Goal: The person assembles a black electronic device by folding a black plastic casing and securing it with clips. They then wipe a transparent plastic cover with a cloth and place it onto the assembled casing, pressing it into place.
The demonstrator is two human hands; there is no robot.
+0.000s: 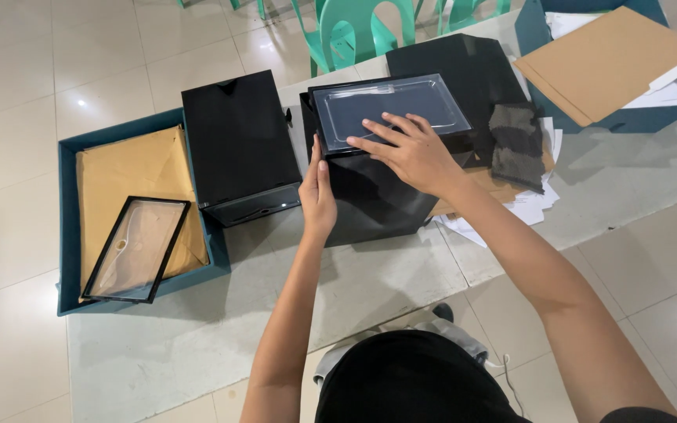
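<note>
Tall glossy black cardboard box with clear plastic window lid [381,168] stands upright on the pale grey table [197,345], just beside a second black box [238,145]; left hand [317,192] flat, fingers together, against its left wall; right hand [409,149] spread, pressing the lid; judged light, stiff, slippery; best gripped at opposite walls.
</note>
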